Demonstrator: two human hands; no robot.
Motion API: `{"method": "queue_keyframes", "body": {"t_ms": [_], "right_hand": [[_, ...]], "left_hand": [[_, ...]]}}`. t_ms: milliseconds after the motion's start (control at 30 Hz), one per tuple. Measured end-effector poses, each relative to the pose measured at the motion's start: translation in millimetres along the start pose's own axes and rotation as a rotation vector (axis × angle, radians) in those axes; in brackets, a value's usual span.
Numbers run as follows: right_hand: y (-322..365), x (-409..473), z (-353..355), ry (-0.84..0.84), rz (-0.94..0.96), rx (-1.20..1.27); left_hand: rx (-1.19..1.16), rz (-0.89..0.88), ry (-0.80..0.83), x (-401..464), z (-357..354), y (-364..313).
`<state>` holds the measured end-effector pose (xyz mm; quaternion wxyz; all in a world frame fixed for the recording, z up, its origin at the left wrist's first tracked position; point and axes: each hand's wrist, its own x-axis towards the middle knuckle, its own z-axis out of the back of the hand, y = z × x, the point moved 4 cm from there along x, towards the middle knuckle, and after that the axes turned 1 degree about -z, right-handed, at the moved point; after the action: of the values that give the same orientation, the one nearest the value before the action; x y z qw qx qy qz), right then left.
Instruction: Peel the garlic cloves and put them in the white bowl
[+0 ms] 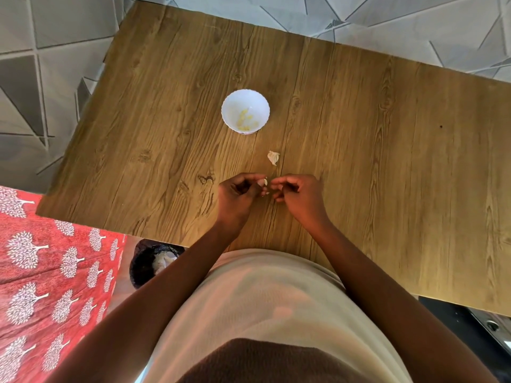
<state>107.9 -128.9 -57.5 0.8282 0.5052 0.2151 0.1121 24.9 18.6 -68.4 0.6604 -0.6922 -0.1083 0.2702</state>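
Looking down from the head view, I see both hands meeting over the near middle of the wooden surface (pixel 359 134). Left hand (pixel 239 196) has its grip curled, fingertips pinching a small garlic clove (pixel 265 182) at the thumb side. Right hand (pixel 297 193) grip also curled, fingertips right at the same clove; whether they actually pinch it or only a bit of skin I cannot tell. Both hands sit a little in from the near edge, wrists over the wood.

Just beyond the hands, slightly right, lies a pale garlic piece (pixel 273 157), skin on, alone on the wood. Farther still, centre-left, stands the white bowl (pixel 245 110) with several yellowish peeled cloves (pixel 246 121) in its bottom. Bowl and loose piece are apart, not touching.

Open wood all round: wide bare stretch to the right out to the right edge, more to the left up to the slanted left edge, and far of the bowl to the far edge.

Below the near-left corner, a dark bin (pixel 146 262) on the floor with pale scraps inside, beside red patterned cloth (pixel 49 272). Grey patterned floor (pixel 41 78) left and far.
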Motion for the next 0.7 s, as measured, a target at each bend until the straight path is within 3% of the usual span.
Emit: {"method": "queue_keyframes", "body": {"t_ms": [433,700], "right_hand": [[7,-3,-1,-0.036,-0.066,0.347],[4,-5,1,-0.007,-0.062,0.31]], "left_hand": [[0.129,-0.094,0.014,2,-2,-7],[0.361,-0.225,0.018,-3,-1,-11]]}}
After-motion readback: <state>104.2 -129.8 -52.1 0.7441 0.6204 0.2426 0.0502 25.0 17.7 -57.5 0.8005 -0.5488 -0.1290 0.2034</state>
